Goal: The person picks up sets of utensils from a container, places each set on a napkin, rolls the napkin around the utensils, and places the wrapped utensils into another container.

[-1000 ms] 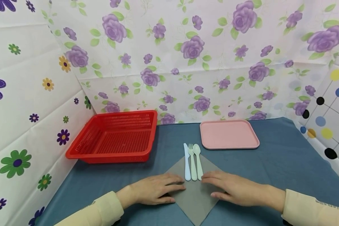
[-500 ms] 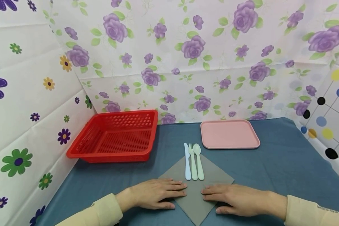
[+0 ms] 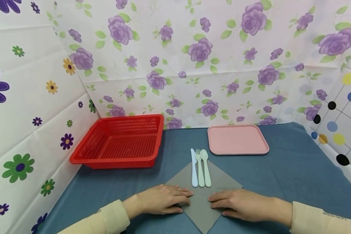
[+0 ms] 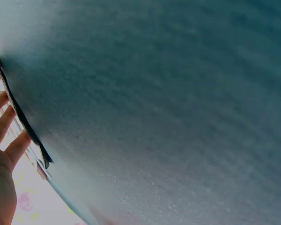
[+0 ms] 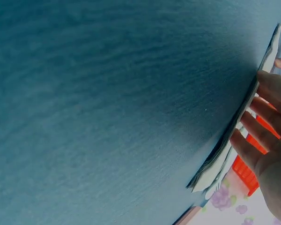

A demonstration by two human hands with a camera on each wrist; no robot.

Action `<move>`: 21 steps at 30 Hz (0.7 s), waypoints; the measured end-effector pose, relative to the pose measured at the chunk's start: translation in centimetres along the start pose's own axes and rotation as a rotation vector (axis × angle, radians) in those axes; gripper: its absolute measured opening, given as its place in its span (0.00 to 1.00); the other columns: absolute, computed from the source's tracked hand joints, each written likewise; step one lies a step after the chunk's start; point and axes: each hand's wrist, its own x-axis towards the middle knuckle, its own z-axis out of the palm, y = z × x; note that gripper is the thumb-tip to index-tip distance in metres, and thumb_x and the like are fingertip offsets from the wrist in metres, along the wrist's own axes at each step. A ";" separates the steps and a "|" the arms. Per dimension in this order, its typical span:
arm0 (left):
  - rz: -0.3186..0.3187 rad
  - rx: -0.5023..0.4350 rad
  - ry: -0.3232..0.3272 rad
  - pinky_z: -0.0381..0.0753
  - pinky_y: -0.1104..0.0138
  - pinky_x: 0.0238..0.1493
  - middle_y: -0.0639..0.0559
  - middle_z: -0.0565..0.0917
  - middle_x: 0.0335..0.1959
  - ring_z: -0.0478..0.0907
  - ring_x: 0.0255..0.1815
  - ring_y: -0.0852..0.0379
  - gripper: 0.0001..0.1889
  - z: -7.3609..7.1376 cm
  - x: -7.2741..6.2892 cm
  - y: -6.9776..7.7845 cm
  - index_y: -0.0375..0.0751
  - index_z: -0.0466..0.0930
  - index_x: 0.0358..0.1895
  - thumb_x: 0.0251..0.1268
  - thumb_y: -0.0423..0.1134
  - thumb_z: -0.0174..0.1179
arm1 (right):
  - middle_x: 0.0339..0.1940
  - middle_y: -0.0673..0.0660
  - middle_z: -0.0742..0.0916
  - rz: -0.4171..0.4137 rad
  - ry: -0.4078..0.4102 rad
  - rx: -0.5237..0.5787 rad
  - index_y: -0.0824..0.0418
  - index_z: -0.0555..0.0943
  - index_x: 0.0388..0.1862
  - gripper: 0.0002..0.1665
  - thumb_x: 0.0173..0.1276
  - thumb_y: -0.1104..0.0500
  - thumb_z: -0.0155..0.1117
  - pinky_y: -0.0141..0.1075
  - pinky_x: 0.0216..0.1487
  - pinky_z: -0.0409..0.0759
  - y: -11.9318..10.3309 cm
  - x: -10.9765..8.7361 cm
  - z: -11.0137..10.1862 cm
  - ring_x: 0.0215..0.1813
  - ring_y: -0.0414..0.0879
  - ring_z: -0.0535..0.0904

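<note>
A grey cloth napkin lies diamond-wise on the blue tablecloth, one corner towards me. On its upper part a pale blue knife, a pale green fork and a pale green spoon lie side by side, handles towards me. My left hand rests on the napkin's left side with fingers extended. From the right, my right hand rests on the opposite side, fingers nearly straight. In the right wrist view the napkin's edge shows layers near the fingertips. Neither hand touches the cutlery.
A red plastic basket with perforated sides stands at the back left. A pink tray lies at the back right. Flowered cloth hangs behind the table, with patterned sheets on both sides.
My right hand has moved towards me, away from the end of the spoon's handle, onto the napkin's right side. My left hand has shifted slightly. The cutlery stays in place.
</note>
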 end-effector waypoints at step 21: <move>0.015 -0.005 0.016 0.69 0.61 0.74 0.53 0.71 0.77 0.67 0.77 0.62 0.09 0.3 0.0 0.2 0.56 0.79 0.55 0.84 0.50 0.52 | 0.66 0.47 0.84 -0.015 0.091 -0.112 0.44 0.83 0.53 0.08 0.80 0.57 0.63 0.37 0.49 0.86 -0.3 0.9 0.5 0.64 0.42 0.83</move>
